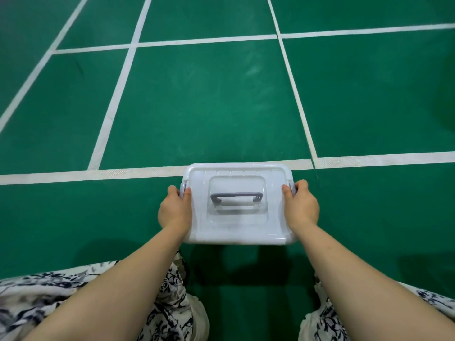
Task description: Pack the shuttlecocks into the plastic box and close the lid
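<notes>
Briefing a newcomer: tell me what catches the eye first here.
A white plastic box with its lid on and a grey handle sits centre frame on the green court floor. The left hand and right hand grip its side latches. White court lines cross behind it.

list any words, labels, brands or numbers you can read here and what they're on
None: no readable text anywhere in the head view.
Plastic box and its lid: plain, no label or brand visible.
Grey handle: unmarked.
Court floor: white lines only, no lettering.
Patterned clothing: dark print, not letters.
</notes>
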Available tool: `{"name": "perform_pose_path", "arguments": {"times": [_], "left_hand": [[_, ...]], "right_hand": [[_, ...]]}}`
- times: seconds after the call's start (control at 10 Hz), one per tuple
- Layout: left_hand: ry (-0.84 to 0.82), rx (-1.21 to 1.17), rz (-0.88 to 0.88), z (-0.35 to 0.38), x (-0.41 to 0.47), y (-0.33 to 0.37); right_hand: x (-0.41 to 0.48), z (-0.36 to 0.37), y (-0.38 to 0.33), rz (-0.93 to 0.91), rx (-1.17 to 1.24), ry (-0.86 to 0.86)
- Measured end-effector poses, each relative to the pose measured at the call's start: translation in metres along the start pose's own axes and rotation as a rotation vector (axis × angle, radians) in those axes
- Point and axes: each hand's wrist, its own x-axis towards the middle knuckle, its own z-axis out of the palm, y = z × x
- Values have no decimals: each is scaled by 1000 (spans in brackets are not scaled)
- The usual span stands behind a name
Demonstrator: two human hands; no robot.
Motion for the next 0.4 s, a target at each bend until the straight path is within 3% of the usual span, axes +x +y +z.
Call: {"name": "perform_pose_path", "arguments": {"times": [0.3, 0.4], "left_hand": [[-134, -17, -161, -12, -9, 23], [-46, -26, -119, -17, -19, 43]], "right_hand": [[8, -12, -11, 59, -104, -206], [7, -19, -18, 6, -163, -211]]}}
